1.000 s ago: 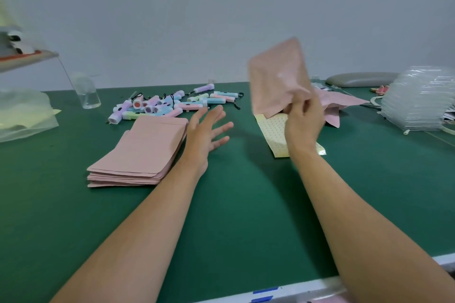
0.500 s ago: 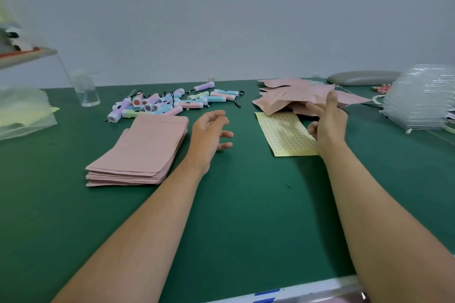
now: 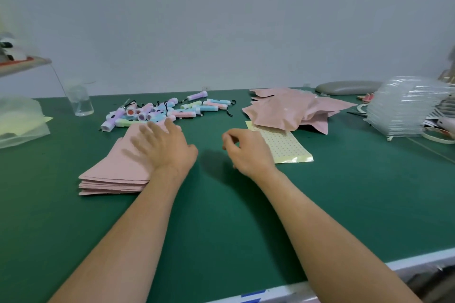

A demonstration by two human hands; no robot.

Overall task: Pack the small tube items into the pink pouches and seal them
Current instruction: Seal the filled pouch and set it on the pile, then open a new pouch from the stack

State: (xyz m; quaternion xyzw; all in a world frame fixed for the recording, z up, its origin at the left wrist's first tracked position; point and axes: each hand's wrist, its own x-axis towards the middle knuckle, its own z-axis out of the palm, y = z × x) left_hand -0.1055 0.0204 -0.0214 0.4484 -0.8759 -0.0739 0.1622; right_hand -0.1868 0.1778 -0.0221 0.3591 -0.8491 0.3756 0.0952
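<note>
A stack of flat empty pink pouches [image 3: 110,170] lies on the green table at the left. My left hand [image 3: 165,146] is over its right part, fingers spread and blurred by motion. Behind the stack lies a heap of small pastel tube items [image 3: 167,109] with black cords. A pile of filled pink pouches [image 3: 290,110] sits at the back right. My right hand [image 3: 246,150] hovers with loosely curled fingers at the left edge of a yellow dotted sticker sheet [image 3: 283,145] and holds nothing that I can see.
A clear cup [image 3: 80,101] stands at the back left beside a clear plastic bag [image 3: 19,120]. A stack of clear plastic trays [image 3: 406,108] and a grey pad [image 3: 347,87] are at the right. The table's front edge [image 3: 320,285] runs along the bottom right.
My right hand dropped the pink pouch onto the filled pile and drew back left to the sticker sheet. My left hand moved left onto the stack of empty pouches.
</note>
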